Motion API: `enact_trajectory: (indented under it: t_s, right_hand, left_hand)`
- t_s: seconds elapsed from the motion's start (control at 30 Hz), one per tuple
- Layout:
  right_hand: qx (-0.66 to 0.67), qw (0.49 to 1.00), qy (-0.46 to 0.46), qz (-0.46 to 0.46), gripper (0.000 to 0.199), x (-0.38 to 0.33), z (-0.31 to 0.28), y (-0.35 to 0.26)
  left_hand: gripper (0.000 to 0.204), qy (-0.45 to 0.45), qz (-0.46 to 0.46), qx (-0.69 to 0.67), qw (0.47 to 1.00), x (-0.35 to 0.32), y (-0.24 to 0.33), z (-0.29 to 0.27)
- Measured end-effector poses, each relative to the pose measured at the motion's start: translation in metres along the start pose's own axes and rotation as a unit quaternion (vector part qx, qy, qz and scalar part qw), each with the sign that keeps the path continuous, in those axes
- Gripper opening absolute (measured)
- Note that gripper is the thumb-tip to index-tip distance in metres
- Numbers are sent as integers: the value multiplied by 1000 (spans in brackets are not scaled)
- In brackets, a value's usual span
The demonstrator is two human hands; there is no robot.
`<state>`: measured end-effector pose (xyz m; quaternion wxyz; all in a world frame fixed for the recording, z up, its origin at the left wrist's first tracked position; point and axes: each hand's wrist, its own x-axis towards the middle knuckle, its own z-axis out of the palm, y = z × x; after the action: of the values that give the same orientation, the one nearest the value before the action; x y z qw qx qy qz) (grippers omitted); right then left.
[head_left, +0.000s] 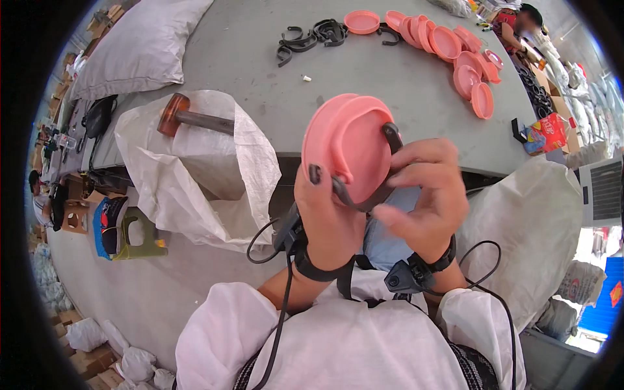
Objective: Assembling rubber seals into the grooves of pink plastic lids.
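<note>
Now L grip (328, 227) holds pink lid (370, 136) by grey tbl (390, 78), cluttered rm (103, 359); can't tell R grip (430, 195) state, blurred.

The near lid (367, 153) is coral pink with a black handle (392, 138), the far-right lids (445, 43) pink, the table (253, 97) grey, the left sack (151, 159) white, the hammer head (173, 114) amber.

The left hand (328, 224) holds a pink lid (367, 146); the right hand (434, 188) is at its curved black piece (392, 138). Beyond the lid, loose black pieces (299, 43) and pink lids (444, 43) lie; left of it, a mallet (174, 117).
</note>
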<state>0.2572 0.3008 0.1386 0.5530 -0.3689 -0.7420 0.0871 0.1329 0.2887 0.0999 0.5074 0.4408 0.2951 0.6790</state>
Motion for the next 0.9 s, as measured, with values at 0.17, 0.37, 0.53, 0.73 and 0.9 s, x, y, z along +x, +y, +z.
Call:
enact_trajectory:
  t_s: [0.17,0.37,0.53,0.73,0.9]
  right_hand:
    - [49,977,135,156,31,0,8,5]
    - [92,974,107,179,21,-13,10,15]
    - [107,957,58,263,27,-16,7,8]
    - [36,987,129,91,46,-13,12,-1]
    - [43,978,94,181,39,-17,13,9]
  left_hand:
    - [52,61,-74,-286,953,6,7,10]
    - [43,75,0,-118,990,3,2,11]
    - [33,115,29,-115,986,8,3,14]
    - [33,125,-11,-132,983,11,5,12]
    - [39,103,22,-92,990,4,8,5]
